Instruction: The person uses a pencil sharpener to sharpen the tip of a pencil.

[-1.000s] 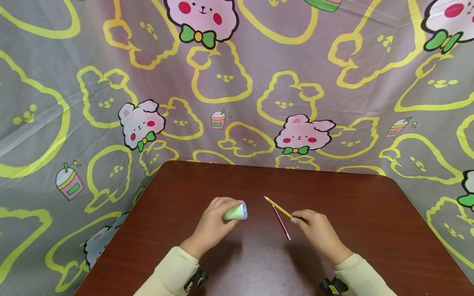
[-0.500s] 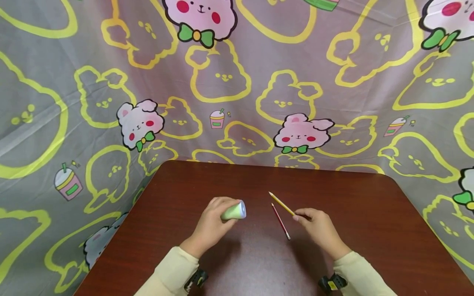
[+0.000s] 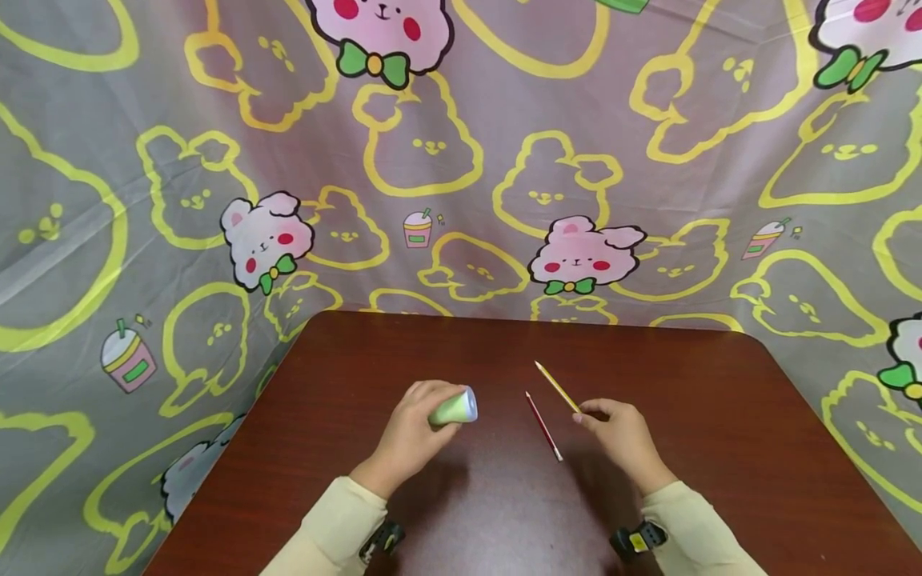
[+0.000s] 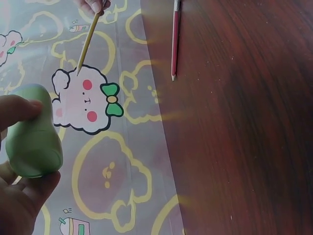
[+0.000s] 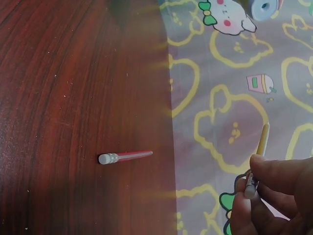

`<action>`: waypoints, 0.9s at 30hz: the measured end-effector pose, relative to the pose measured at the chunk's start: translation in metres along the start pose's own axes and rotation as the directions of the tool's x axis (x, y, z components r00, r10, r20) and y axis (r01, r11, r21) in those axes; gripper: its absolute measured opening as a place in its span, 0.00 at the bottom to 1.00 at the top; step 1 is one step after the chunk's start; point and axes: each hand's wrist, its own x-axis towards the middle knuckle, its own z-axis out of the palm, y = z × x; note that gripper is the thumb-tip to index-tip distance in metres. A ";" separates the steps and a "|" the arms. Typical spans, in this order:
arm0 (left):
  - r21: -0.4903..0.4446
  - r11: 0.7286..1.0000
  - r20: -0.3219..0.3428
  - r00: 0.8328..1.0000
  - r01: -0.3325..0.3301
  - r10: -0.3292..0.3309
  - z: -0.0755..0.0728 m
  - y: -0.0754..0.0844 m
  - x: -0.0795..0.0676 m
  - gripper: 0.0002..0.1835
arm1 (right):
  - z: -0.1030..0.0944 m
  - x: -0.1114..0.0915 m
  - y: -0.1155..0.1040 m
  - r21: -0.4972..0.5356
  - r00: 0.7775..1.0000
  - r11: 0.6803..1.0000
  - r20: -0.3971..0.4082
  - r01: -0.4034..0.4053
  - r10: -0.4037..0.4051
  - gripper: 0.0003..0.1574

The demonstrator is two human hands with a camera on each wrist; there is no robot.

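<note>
In the head view, my left hand [image 3: 414,436] grips a green pencil sharpener [image 3: 454,407] above the table. Its pale end, with a small round hole, faces right; this end [image 5: 264,9] shows at the top of the right wrist view. My right hand [image 3: 628,440] pinches a yellow pencil [image 3: 557,386] near its eraser end, between thumb and fingers. The pencil's sharpened point aims away to the upper left, apart from the sharpener. Between the hands a red pencil [image 3: 543,426] lies on the table, point away and white eraser [image 5: 103,158] toward me.
The dark reddish-brown wooden table [image 3: 720,448] has rounded far corners. Behind it and to the left hangs a grey patterned cloth [image 3: 475,160] with rabbit faces and cups. A dark band with a small device [image 3: 637,540] sits on each wrist.
My right hand has drawn the yellow pencil rightward and away, so its tip no longer overlaps the red pencil in view. The left hand with the sharpener stays nearly still.
</note>
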 end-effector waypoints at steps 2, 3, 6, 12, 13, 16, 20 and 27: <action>0.003 1.000 0.006 1.000 -0.006 0.006 0.000 -0.001 0.000 0.27 | 0.000 0.001 0.002 -0.001 1.000 1.000 -0.011 -0.009 0.009 0.12; 0.005 1.000 0.009 1.000 -0.011 0.011 0.000 -0.001 0.000 0.27 | 0.000 0.002 0.002 0.000 1.000 1.000 -0.017 -0.012 0.012 0.12; 0.017 0.999 0.013 0.999 -0.029 0.029 0.001 -0.002 0.000 0.27 | 0.000 0.003 0.005 0.006 0.999 1.000 -0.035 -0.028 0.028 0.12; 0.027 0.999 0.010 0.999 -0.045 0.045 0.002 -0.003 0.000 0.27 | 0.002 0.007 0.011 0.010 0.996 0.998 -0.068 -0.065 0.065 0.13; 0.027 0.999 0.008 0.999 -0.047 0.047 0.002 -0.003 0.000 0.27 | 0.003 0.008 0.012 0.008 0.995 0.998 -0.071 -0.066 0.066 0.13; 0.027 0.998 0.003 0.999 -0.053 0.053 0.002 -0.004 0.000 0.27 | 0.005 0.009 0.015 0.009 0.994 0.997 -0.079 -0.073 0.073 0.12; 0.035 0.997 -0.008 0.998 -0.065 0.066 0.002 -0.006 -0.001 0.27 | 0.008 0.010 0.019 0.003 0.993 0.996 -0.076 -0.089 0.089 0.12; 0.034 0.997 -0.014 0.997 -0.071 0.072 0.002 -0.009 -0.002 0.27 | 0.014 0.012 0.023 -0.059 0.995 0.993 -0.025 -0.099 0.098 0.11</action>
